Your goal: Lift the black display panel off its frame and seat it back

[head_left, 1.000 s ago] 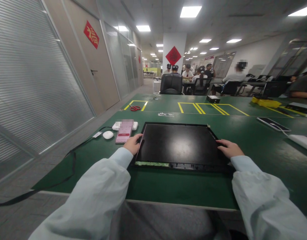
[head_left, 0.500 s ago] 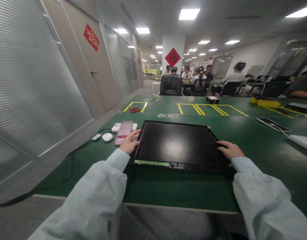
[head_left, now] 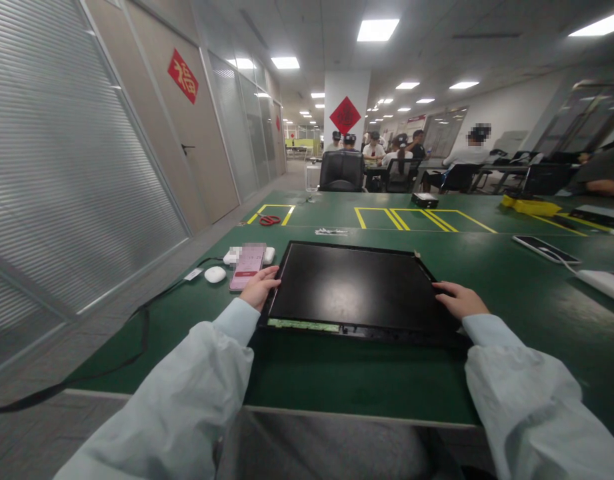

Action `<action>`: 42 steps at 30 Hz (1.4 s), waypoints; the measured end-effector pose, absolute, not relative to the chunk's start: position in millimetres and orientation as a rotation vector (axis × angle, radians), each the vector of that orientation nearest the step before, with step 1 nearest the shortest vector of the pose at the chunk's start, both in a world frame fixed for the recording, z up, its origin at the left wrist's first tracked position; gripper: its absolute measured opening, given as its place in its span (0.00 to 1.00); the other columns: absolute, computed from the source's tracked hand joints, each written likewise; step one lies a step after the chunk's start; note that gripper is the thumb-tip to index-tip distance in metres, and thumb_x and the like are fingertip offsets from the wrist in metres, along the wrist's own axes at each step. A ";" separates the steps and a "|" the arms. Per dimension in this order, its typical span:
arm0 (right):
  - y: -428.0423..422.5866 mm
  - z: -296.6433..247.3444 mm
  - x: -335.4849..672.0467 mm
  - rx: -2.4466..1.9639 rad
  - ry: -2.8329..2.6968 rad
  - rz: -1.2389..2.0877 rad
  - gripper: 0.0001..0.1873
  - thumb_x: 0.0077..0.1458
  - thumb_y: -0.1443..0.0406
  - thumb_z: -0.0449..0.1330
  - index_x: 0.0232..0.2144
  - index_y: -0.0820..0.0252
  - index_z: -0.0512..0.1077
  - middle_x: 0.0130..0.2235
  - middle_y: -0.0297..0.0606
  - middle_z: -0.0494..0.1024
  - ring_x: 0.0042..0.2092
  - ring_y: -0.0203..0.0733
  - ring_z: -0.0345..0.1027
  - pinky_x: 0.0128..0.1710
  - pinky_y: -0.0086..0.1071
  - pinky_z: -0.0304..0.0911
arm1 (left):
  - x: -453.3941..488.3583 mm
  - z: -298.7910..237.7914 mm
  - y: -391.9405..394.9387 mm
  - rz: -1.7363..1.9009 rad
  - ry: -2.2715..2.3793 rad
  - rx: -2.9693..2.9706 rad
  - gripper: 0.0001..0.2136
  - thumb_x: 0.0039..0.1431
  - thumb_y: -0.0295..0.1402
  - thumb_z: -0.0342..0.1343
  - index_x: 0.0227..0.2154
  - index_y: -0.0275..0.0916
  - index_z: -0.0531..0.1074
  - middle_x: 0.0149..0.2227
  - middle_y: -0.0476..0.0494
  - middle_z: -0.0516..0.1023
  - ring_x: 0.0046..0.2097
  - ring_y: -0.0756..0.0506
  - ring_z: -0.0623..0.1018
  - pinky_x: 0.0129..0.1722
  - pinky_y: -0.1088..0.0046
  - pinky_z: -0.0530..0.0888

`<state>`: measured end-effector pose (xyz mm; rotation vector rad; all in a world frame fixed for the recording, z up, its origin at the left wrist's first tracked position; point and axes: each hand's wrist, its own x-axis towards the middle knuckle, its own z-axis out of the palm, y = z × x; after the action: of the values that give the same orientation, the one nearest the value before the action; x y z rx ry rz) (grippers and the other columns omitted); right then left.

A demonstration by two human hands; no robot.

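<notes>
A flat black display panel (head_left: pixel 354 290) lies on the green table (head_left: pixel 347 380) right in front of me, with a thin green circuit strip (head_left: pixel 303 325) along its near edge. My left hand (head_left: pixel 259 288) grips the panel's left edge, fingers stretched along it. My right hand (head_left: pixel 459 300) holds the right edge with its fingers lying over the frame. Both arms are in pale blue sleeves. A pink-cased phone (head_left: pixel 247 265) lies just beyond my left hand.
A white puck-shaped device (head_left: pixel 215 274) and a black cable (head_left: pixel 147 313) lie left of the phone. Red scissors (head_left: pixel 269 219), a small black box (head_left: pixel 425 199), a second phone (head_left: pixel 547 249) and a yellow item (head_left: pixel 531 205) lie farther off. People sit at tables behind a black chair (head_left: pixel 342 171).
My left hand slid a little forward along the panel's left edge and its fingers stretched out. My right hand stayed in place. The view dipped slightly.
</notes>
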<state>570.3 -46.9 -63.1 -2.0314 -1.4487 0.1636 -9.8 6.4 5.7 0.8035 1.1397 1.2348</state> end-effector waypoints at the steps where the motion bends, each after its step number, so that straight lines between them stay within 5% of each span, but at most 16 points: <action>1: -47.0 -63.5 570.3 -2.030 -1.452 0.158 0.22 0.48 0.56 0.67 0.45 0.49 0.91 0.57 0.43 0.90 0.65 0.66 0.81 0.73 0.59 0.70 | -8.7 7.8 5.0 1.226 1.129 0.781 0.27 0.43 0.17 0.71 0.50 0.40 0.83 0.53 0.38 0.90 0.47 0.39 0.90 0.44 0.67 0.87; 13: -47.5 -59.8 569.3 -2.054 -1.469 0.164 0.22 0.48 0.56 0.66 0.45 0.48 0.90 0.56 0.42 0.90 0.64 0.63 0.82 0.72 0.55 0.72 | -3.3 19.5 -1.1 1.186 1.048 0.644 0.40 0.60 0.19 0.69 0.75 0.41 0.70 0.41 0.43 0.92 0.30 0.45 0.88 0.31 0.74 0.83; 21: -48.2 -58.5 569.3 -2.068 -1.468 0.186 0.24 0.48 0.56 0.66 0.47 0.51 0.91 0.59 0.43 0.89 0.66 0.64 0.81 0.73 0.56 0.70 | -8.1 15.1 -2.6 1.138 1.027 0.701 0.45 0.54 0.15 0.71 0.76 0.39 0.69 0.36 0.47 0.90 0.25 0.46 0.85 0.27 0.74 0.82; 29: -48.9 -57.4 566.4 -2.031 -1.451 0.158 0.22 0.47 0.55 0.65 0.43 0.48 0.91 0.56 0.41 0.90 0.63 0.64 0.82 0.72 0.57 0.71 | -0.3 10.2 0.0 1.207 0.975 0.867 0.21 0.52 0.28 0.77 0.50 0.35 0.87 0.42 0.40 0.92 0.48 0.36 0.91 0.47 0.66 0.86; 35: -49.7 -56.7 566.2 -1.983 -1.462 0.132 0.19 0.45 0.55 0.66 0.39 0.46 0.90 0.52 0.39 0.91 0.62 0.63 0.83 0.71 0.56 0.73 | 4.0 11.7 -2.1 1.245 0.978 1.036 0.24 0.44 0.40 0.83 0.46 0.38 0.90 0.51 0.35 0.92 0.66 0.25 0.84 0.64 0.54 0.81; 42: -49.3 -53.7 561.9 -2.053 -1.429 0.216 0.22 0.47 0.57 0.65 0.43 0.50 0.90 0.57 0.43 0.90 0.67 0.65 0.79 0.75 0.57 0.68 | 4.2 17.4 -7.4 1.263 0.966 1.083 0.23 0.40 0.34 0.76 0.44 0.36 0.90 0.52 0.34 0.92 0.68 0.24 0.82 0.67 0.54 0.79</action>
<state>561.9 -49.3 -53.7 -2.0530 -1.4292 0.2163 4.2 -7.4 17.4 1.0831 0.9659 1.2633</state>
